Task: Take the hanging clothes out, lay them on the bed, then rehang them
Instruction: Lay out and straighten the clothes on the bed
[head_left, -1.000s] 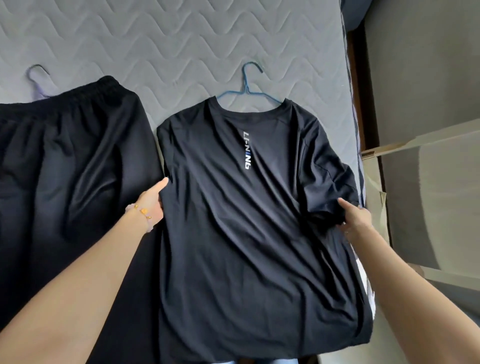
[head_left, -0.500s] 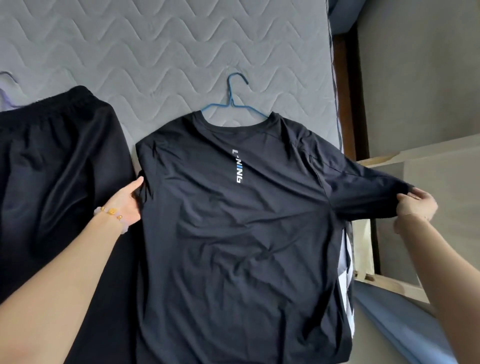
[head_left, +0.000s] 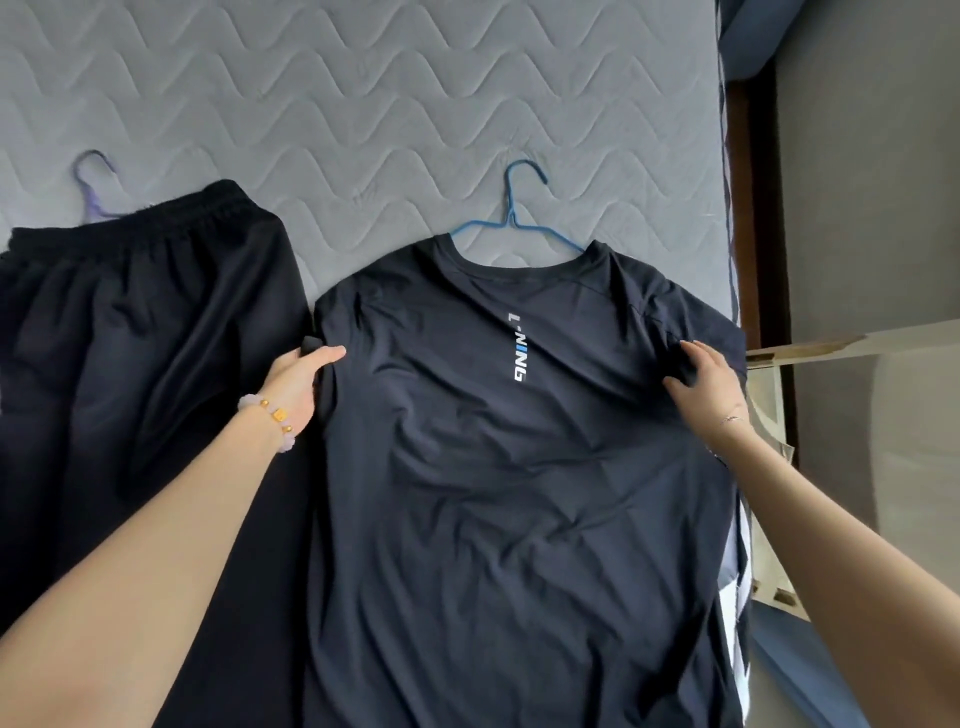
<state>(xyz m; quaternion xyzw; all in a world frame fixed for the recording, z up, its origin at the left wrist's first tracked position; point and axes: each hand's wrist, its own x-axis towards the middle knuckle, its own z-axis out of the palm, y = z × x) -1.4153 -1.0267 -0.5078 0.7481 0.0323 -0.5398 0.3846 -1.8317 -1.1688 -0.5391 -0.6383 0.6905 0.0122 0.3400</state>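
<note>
Got a dark navy T-shirt (head_left: 493, 467) spread flat on the grey quilted bed (head_left: 363, 104), collar pointing at the far side, white and blue lettering running down below the neck. Sitting on a blue hanger (head_left: 511, 218) as well, with the hook poking out of the collar and lying on the mattress.

Pinching one sleeve edge with the left hand (head_left: 298, 384): thumb laid over the top, fingers tucked underneath, a small fold of cloth sticking up just past them. Wearing a beaded bracelet (head_left: 270, 421) on that wrist.

Over on the other side, grabbing the other sleeve with the right hand (head_left: 709, 384), fingers curled into a bunch of fabric, right by the edge of the bed.

Just left of the shirt, a pair of black bottoms (head_left: 130, 338) with an elastic waistband, also lying on the bed. Can't tell if touching the shirt or tucked under it lower down. Purple hanger (head_left: 96, 187) hook peeking out above the waistband.

Past the bed on the right, a pale board (head_left: 810, 345) sticking out over grey floor.
</note>
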